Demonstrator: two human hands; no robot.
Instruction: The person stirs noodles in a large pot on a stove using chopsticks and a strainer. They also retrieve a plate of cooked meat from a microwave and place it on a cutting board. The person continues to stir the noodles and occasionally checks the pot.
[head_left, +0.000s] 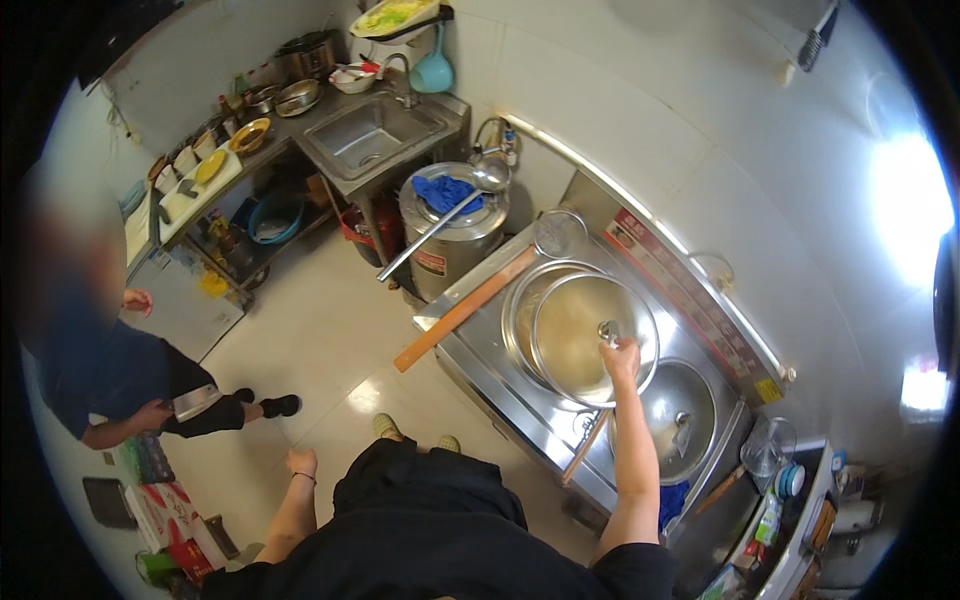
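Note:
My right hand (621, 358) grips the knob of a large round metal pot lid (574, 330). The lid lies off-centre over a wide steel pot (523, 322) set in the stove counter, leaving the pot's left rim showing. Beside it, nearer my right arm, a second round lid (694, 435) with a knob covers another pot place. A wooden handle (586, 446) sticks out below the held lid; what it belongs to is hidden. My left hand (301, 461) hangs over the floor at my left, fingers curled, with nothing visible in it.
Another person (112, 375) stands at the left, holding a metal blade-like object (196, 403). A strainer (561, 234) with a long wooden handle lies across the stove's back edge. A ladle (491, 174) and blue cloth (448, 193) rest on a steel drum. A sink (367, 139) stands behind.

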